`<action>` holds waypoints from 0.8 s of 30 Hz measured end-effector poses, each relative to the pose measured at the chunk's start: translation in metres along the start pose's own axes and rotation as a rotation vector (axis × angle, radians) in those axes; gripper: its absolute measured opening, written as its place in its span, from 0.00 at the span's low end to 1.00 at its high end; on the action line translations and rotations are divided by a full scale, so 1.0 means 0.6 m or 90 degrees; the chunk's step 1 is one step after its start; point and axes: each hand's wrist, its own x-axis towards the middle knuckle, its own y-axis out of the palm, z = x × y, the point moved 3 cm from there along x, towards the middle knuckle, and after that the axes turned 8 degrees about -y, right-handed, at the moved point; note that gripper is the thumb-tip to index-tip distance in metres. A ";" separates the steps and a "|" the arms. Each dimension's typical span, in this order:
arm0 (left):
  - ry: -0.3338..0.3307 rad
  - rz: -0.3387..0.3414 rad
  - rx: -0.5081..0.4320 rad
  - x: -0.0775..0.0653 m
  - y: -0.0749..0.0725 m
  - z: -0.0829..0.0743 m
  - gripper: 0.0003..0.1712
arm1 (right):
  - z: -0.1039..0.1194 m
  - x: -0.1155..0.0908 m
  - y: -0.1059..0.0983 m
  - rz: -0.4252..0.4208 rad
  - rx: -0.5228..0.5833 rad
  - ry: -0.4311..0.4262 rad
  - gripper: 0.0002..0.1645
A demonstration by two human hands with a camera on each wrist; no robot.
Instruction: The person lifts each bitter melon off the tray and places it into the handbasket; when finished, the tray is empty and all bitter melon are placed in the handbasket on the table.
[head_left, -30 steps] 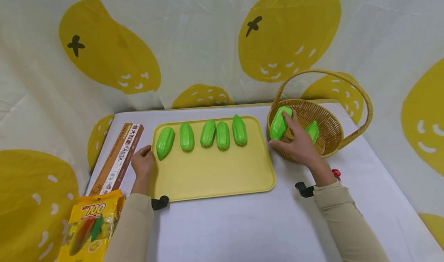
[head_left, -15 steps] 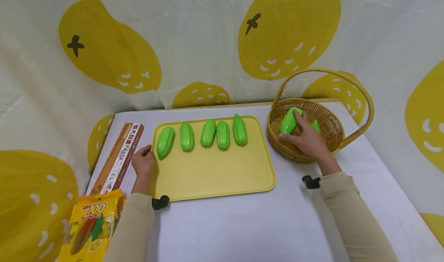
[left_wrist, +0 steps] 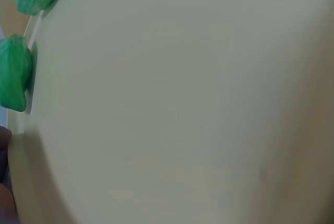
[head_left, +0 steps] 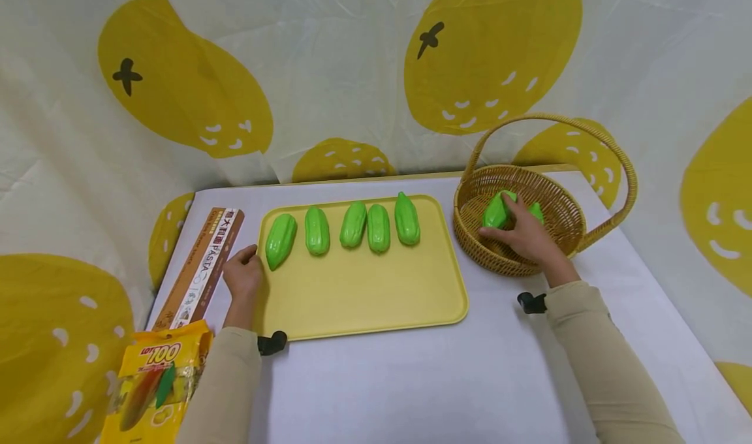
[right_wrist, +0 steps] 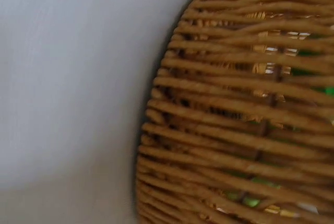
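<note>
My right hand (head_left: pixel 529 238) reaches into the wicker basket (head_left: pixel 490 261), holding a shiny green ridged toy vegetable (head_left: pixel 498 210) between thumb and fingers. A second green vegetable (head_left: pixel 536 211) lies in the basket, partly hidden behind that hand. Only the basket's woven side (right_wrist: pixel 219 109) fills the right wrist view, with bits of green showing through. At the left edge of the yellow tray (head_left: pixel 364 294), my left hand (head_left: pixel 243 277) grips the rim; its fingertips (left_wrist: pixel 4 139) show at the border in the left wrist view. Several similar green vegetables (head_left: pixel 317 232) lie in a row along the tray's far side.
A long pasta box (head_left: pixel 200 268) lies left of the tray. Nearer the front left is a yellow candy bag (head_left: pixel 155 379). The basket's tall arched handle (head_left: pixel 613 150) rises on the right, and a fruit-patterned curtain (head_left: pixel 341 72) hangs behind the table.
The right hand has moved right and lower into the basket with the green toy vegetable, from over its left rim. The left hand and tray stay in place.
</note>
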 end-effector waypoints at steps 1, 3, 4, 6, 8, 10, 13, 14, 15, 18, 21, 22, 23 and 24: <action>-0.001 0.000 -0.001 -0.001 0.000 -0.001 0.21 | -0.003 0.001 0.000 0.004 -0.004 0.002 0.67; -0.002 0.001 -0.004 -0.002 -0.001 -0.002 0.21 | -0.008 0.002 0.000 0.013 -0.009 0.007 0.67; -0.002 0.002 -0.006 -0.002 -0.001 -0.002 0.21 | -0.010 0.002 0.000 0.018 -0.014 0.010 0.67; -0.003 0.003 -0.007 -0.003 -0.002 -0.002 0.21 | -0.014 0.002 0.000 0.025 -0.022 0.015 0.67; -0.004 0.005 -0.005 -0.003 -0.002 -0.002 0.21 | -0.017 0.002 -0.002 0.029 -0.021 0.018 0.67; -0.005 0.007 -0.002 -0.002 -0.002 -0.002 0.22 | -0.019 0.000 -0.004 0.030 -0.020 0.018 0.67; -0.009 0.009 0.000 -0.002 -0.002 -0.001 0.22 | -0.023 -0.002 -0.007 0.032 -0.015 0.020 0.66; -0.010 0.009 -0.001 -0.002 -0.002 -0.001 0.22 | -0.025 -0.002 -0.009 0.033 -0.014 0.022 0.66; -0.011 0.009 -0.001 -0.002 -0.002 -0.001 0.22 | -0.026 -0.003 -0.010 0.034 -0.013 0.024 0.66; -0.010 0.008 -0.005 -0.002 -0.002 -0.002 0.22 | -0.032 -0.005 -0.013 0.035 -0.005 0.025 0.66; -0.008 0.006 -0.006 -0.002 -0.001 -0.002 0.22 | -0.036 -0.005 -0.015 0.037 -0.006 0.020 0.67; -0.007 0.005 -0.006 -0.003 -0.001 -0.002 0.22 | -0.037 -0.005 -0.016 0.039 -0.007 0.019 0.67; -0.007 0.005 -0.006 -0.003 -0.001 -0.002 0.22 | -0.038 -0.006 -0.017 0.041 -0.009 0.018 0.67; -0.008 0.004 -0.006 -0.003 0.000 -0.002 0.21 | -0.039 -0.006 -0.018 0.043 -0.010 0.017 0.67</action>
